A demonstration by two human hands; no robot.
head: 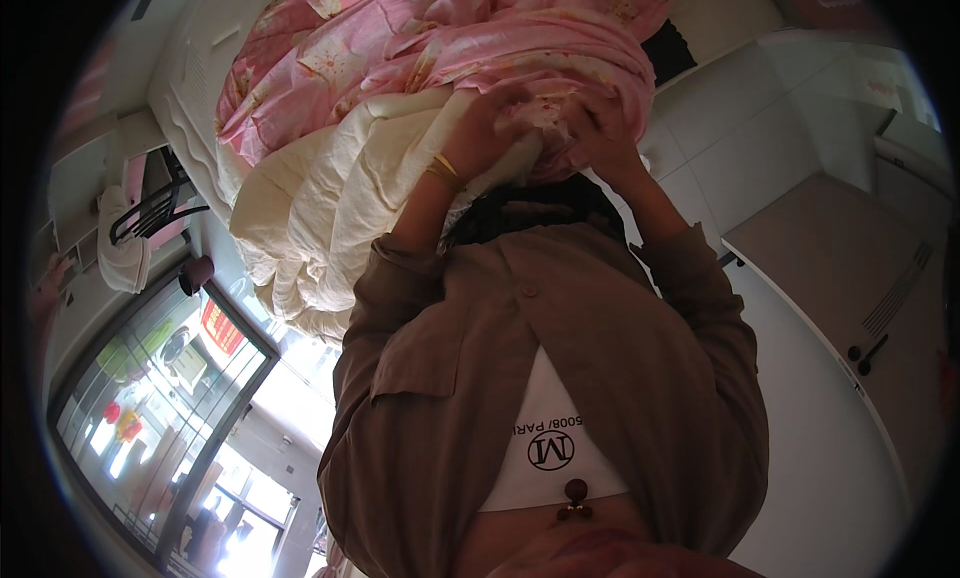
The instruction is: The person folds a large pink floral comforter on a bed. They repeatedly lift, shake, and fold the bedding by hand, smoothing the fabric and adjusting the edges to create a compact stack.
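A pink floral quilt cover (pixel 337 60) lies bunched in large folds at the top of the head view. Below it, a thick cream quilt (pixel 315 195) spreads down to the left, its upper edge meeting the cover. My left hand (pixel 487 132), with a yellow band at the wrist, grips gathered pink fabric where the cream quilt runs beneath the palm. Close beside it on the right, my right hand (pixel 602 132) pinches the same pink cloth with bent fingers. Some fingertips on both hands are hidden in shadow and folds.
The bedding rests on a pale bed (pixel 191 90). A black-backed chair (pixel 154 203) with white cloth stands left, near a dark pot (pixel 196 275) and a large window (pixel 165 398). To the right are floor tiles (pixel 739 150) and a brown-and-white door (pixel 832 270) with a dark handle.
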